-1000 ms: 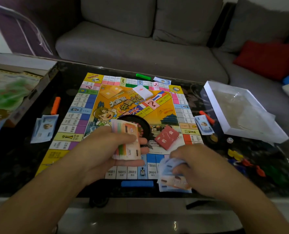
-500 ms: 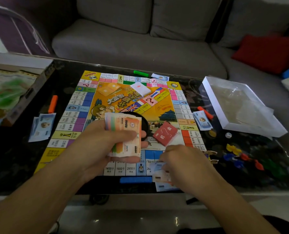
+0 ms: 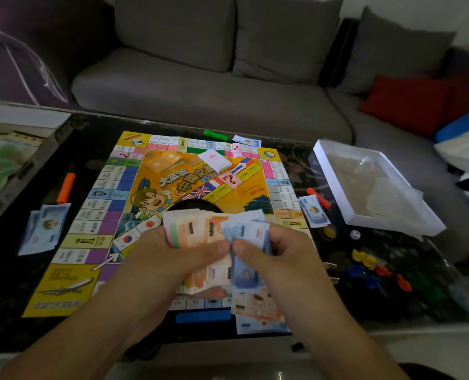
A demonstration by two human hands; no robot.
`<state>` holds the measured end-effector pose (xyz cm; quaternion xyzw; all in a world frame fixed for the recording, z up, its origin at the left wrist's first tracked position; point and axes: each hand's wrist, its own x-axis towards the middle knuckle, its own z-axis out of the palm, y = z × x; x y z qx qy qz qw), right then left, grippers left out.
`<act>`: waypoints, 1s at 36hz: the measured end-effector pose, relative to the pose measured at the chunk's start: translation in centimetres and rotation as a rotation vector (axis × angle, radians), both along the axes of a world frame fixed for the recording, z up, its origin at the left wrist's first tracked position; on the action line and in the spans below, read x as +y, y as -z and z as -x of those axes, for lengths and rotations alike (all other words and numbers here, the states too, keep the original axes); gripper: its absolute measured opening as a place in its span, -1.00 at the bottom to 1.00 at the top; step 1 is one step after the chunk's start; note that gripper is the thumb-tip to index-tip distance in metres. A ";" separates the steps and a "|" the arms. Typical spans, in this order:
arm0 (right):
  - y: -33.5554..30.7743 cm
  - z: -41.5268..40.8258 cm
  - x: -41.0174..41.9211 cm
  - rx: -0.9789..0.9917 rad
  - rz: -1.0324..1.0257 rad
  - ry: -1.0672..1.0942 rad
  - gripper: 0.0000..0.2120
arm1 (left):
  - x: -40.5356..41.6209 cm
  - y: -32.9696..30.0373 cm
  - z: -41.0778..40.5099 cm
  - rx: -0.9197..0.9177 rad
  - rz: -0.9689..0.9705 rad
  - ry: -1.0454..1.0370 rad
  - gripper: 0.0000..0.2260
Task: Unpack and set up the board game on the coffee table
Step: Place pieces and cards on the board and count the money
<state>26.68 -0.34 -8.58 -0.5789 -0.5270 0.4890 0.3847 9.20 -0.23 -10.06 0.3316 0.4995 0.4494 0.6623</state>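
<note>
The colourful game board (image 3: 99, 229) lies unfolded on the dark coffee table (image 3: 8, 283). Over its near half my left hand (image 3: 156, 259) grips a thick stack of play money (image 3: 192, 231), orange note on top. My right hand (image 3: 279, 259) is against the stack's right side and pinches a few blue notes (image 3: 248, 234) between thumb and fingers. A small pile of notes (image 3: 258, 314) lies at the board's near edge, beside a blue holder (image 3: 203, 316). A white card deck (image 3: 215, 160) sits on the board's far part.
Blue notes lie left (image 3: 43, 229), right (image 3: 314, 212) and at the far edge (image 3: 247, 141), each by a holder: orange (image 3: 66, 187), red, green (image 3: 216, 135). The white box tray (image 3: 334, 176) stands right, the box lid (image 3: 6, 165) left. Coloured pawns (image 3: 375, 272) and a die (image 3: 355, 234) lie at right. Sofa behind.
My right hand has left the pile at the board's near edge and risen to the stack in my left hand, where it now pinches blue notes. The pile stays on the table.
</note>
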 end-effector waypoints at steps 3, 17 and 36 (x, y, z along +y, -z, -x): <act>-0.2 0.1 0.1 -0.001 0.015 0.044 -0.88 | 0.0 0.0 -0.3 0.000 0.024 0.006 -0.74; 1.0 -15.5 15.5 -0.858 0.079 0.268 -0.86 | 1.6 -1.4 -0.6 -0.031 0.214 -0.015 -0.79; 2.0 -15.3 14.9 -0.650 -0.058 0.290 -0.87 | 2.2 -1.3 -0.5 0.018 0.148 -0.039 -0.78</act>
